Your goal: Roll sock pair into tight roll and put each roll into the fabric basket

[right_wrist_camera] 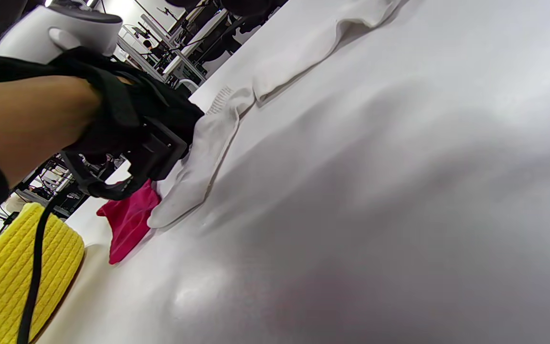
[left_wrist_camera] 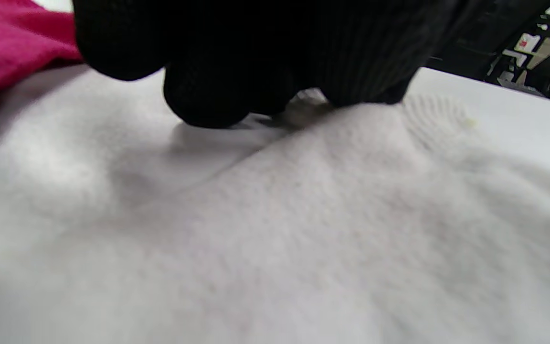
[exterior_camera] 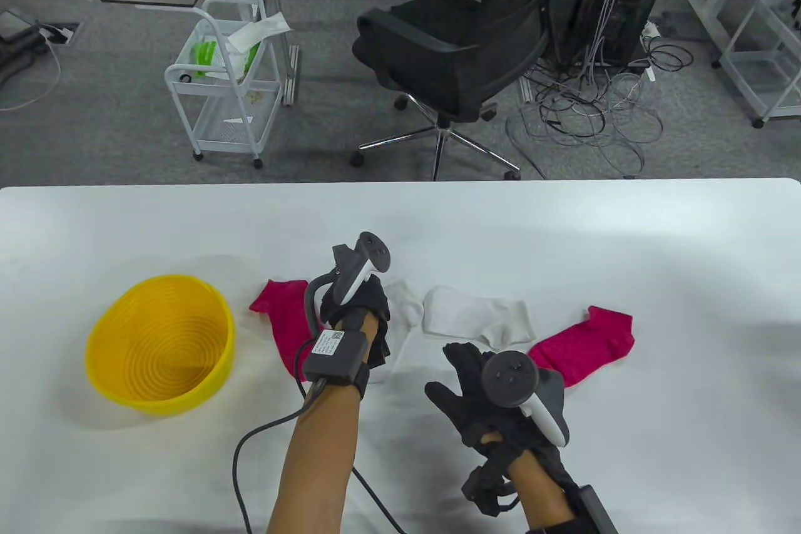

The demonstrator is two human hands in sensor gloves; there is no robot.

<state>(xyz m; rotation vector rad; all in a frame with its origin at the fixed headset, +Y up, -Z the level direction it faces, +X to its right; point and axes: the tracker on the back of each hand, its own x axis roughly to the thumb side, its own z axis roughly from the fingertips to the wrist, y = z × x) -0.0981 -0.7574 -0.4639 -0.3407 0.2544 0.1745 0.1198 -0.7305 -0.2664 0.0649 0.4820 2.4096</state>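
Four socks lie in a row on the white table [exterior_camera: 626, 246]. My left hand [exterior_camera: 366, 312] sits on one white sock [exterior_camera: 403, 305], which partly overlaps a pink sock [exterior_camera: 281, 324]. In the left wrist view its curled fingers [left_wrist_camera: 208, 95] pinch a small fold of this white sock [left_wrist_camera: 303, 215], with the pink sock [left_wrist_camera: 7, 43] beside them. A second white sock [exterior_camera: 479, 318] and a second pink sock [exterior_camera: 585, 343] lie flat to the right. My right hand [exterior_camera: 466, 380] hovers just in front of them, fingers spread and holding nothing. The yellow basket [exterior_camera: 159, 346] stands at the left with nothing in it.
In the right wrist view the basket [right_wrist_camera: 12, 267] stands in front of the pink sock [right_wrist_camera: 129, 220] and the held white sock [right_wrist_camera: 208, 153]. A black cable [exterior_camera: 250, 452] runs from my left wrist over the table. An office chair [exterior_camera: 463, 52] and a white cart [exterior_camera: 225, 83] stand beyond the far edge.
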